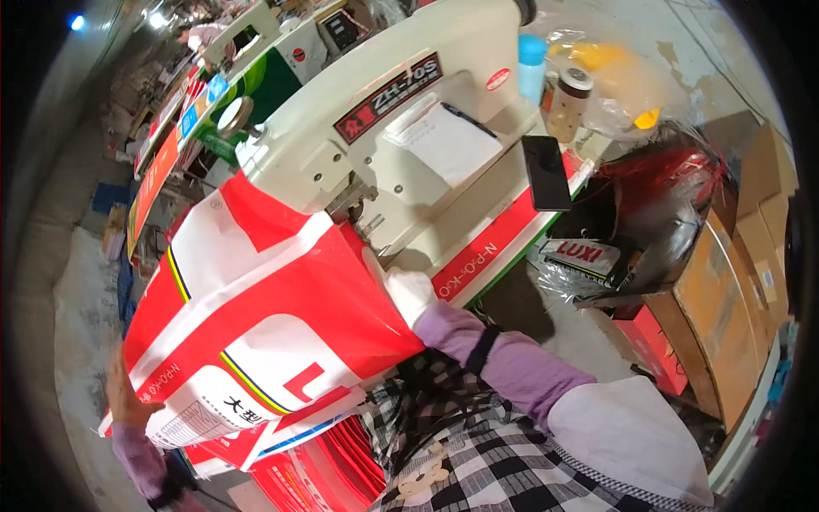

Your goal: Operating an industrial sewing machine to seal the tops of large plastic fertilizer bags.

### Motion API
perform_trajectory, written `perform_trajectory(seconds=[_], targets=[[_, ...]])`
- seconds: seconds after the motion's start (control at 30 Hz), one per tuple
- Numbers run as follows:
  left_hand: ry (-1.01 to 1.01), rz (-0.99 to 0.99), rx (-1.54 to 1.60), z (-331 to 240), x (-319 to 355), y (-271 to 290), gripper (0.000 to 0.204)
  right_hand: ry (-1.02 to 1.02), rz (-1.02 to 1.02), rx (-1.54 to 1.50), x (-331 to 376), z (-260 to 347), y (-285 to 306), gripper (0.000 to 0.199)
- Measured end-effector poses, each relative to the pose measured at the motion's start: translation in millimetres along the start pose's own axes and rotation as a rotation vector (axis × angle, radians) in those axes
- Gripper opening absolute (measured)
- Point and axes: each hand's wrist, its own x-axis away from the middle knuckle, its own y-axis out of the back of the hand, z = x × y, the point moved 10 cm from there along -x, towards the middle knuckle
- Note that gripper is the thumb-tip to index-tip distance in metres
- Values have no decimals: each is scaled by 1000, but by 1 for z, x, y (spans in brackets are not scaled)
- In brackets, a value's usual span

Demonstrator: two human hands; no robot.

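A red-and-white printed bag (281, 320) lies spread across the bed of a cream industrial sewing machine (452, 81), its far right edge close under the needle area (367, 220). My left hand (128, 397) grips the bag's left edge, thumb on top and the other fingers mostly hidden. At the right edge, just nearer than the needle area, my right hand (412, 294) in a white glove is closed on the bag's border. Several more red bags (328, 469) are stacked below, against my checked apron (461, 456).
A black phone (546, 173) lies on the machine table's right end, near a blue bottle (531, 68) and a lidded jar (569, 104). White paper (448, 145) sits on the machine. Cardboard boxes (708, 316) and plastic-wrapped goods (661, 192) crowd the right. Another person (205, 36) is far back left.
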Motion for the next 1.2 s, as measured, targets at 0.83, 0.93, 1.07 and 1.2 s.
perform_trajectory(seconds=[0.83,0.93,1.07,1.2], targets=[[1028,-595,1255,105,385,-304,22,-18,660,-870,72,-3,12,32],[570,-475,338,64,254,-245,7,151,436,-947,96,13,4,32],[544,-305,19,97,149,-250,9,118,408,-974,100,59,6,29],[633,-334,98,138,119,-293,16,775,463,254,39,166,-28,27]])
